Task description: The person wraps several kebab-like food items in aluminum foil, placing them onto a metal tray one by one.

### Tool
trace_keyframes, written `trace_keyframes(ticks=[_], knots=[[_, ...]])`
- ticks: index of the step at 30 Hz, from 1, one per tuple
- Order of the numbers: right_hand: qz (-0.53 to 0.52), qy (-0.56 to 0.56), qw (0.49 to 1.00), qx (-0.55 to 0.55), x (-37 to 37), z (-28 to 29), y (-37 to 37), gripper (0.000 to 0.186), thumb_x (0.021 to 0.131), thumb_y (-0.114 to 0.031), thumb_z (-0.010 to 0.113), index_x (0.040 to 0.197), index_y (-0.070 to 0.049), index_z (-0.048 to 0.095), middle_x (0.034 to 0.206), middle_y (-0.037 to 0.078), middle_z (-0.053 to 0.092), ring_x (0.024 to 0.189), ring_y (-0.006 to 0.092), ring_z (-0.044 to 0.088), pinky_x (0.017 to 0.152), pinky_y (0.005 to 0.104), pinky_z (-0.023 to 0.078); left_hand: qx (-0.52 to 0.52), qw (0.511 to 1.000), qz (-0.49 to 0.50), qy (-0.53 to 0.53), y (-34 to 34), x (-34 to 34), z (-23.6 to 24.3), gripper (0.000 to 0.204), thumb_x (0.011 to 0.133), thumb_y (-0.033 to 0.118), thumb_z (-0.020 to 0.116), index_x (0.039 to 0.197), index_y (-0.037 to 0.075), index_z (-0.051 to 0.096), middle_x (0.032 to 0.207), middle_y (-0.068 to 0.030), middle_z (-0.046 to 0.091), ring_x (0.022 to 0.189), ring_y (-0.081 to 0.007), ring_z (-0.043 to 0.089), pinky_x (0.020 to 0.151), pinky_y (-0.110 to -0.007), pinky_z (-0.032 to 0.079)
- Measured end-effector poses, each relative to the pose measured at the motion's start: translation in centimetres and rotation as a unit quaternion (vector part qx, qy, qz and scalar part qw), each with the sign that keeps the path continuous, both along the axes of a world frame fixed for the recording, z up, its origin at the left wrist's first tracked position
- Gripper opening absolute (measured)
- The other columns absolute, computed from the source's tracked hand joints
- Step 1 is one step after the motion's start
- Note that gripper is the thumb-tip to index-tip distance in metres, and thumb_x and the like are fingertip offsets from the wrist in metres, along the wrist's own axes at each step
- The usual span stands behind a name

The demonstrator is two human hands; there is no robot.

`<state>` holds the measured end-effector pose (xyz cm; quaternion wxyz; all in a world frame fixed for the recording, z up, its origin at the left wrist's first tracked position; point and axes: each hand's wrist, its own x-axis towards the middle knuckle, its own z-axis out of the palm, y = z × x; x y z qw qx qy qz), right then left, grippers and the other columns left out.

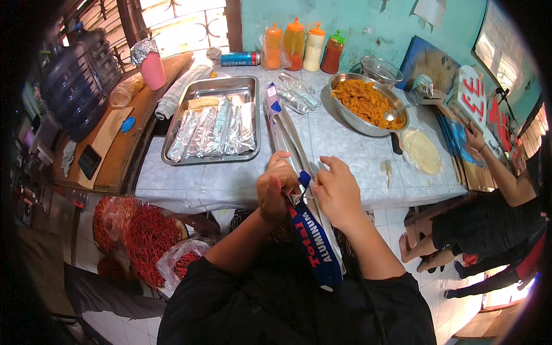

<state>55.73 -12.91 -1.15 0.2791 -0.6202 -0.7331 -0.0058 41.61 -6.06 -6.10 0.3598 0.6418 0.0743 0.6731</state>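
Observation:
A long blue and white aluminum foil box [316, 244] lies lengthwise in front of me, from over my lap onto the table, its lid flap bent up near the middle. My left hand [278, 187] is closed on the box's left edge, thumb up, by a torn-looking flap. On the opposite edge rests my right hand [338, 192], thumb and curled fingers against the carton, index finger raised a little. To the left, a metal tray [257, 129] bears several foil-wrapped rolls [215, 129]. Crumpled foil packets [296, 95] lie beyond the box.
A steel bowl [368, 127] of orange filling with a spoon stands right, beside round flat wrappers [422, 150] and a dark knife handle [397, 144]. Several sauce bottles [313, 49] and a gas canister [240, 59] line the wall. Red chilies [150, 236] sit on the floor. Another person's arm [506, 172] reaches in at right.

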Motion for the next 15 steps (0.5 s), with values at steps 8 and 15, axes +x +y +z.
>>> trace_keyframes(ticks=[8, 15], knots=[[0.086, 0.420, 0.900, -0.081, 4.0, 0.8, 1.6, 0.009, 0.076, -0.011, 0.060, 0.078, -0.002, 0.058, 0.116, 0.017, 0.057, 0.114, 0.0277, 0.050, 0.095, 0.0335, 0.036, 0.011, 1.000, 0.014, -0.013, 0.2, -0.5, 0.9, 0.056, 0.101, 0.035, 0.020, 0.054, 0.012, 0.038, 0.053, -0.0025, 0.052, 0.056, -0.0150, 0.046, 0.097, -0.043, 0.029], [0.109, 0.492, 0.853, -0.134, 3.6, 2.9, 1.9, 0.009, 0.076, -0.010, 0.056, 0.076, -0.002, 0.057, 0.112, 0.014, 0.056, 0.108, 0.0198, 0.048, 0.093, 0.0291, 0.034, 0.010, 1.000, 0.005, 0.015, 0.3, -0.2, 1.3, 0.051, 0.100, 0.032, 0.025, 0.056, 0.012, 0.042, 0.054, -0.0019, 0.052, 0.056, -0.0153, 0.047, 0.096, -0.040, 0.029]])
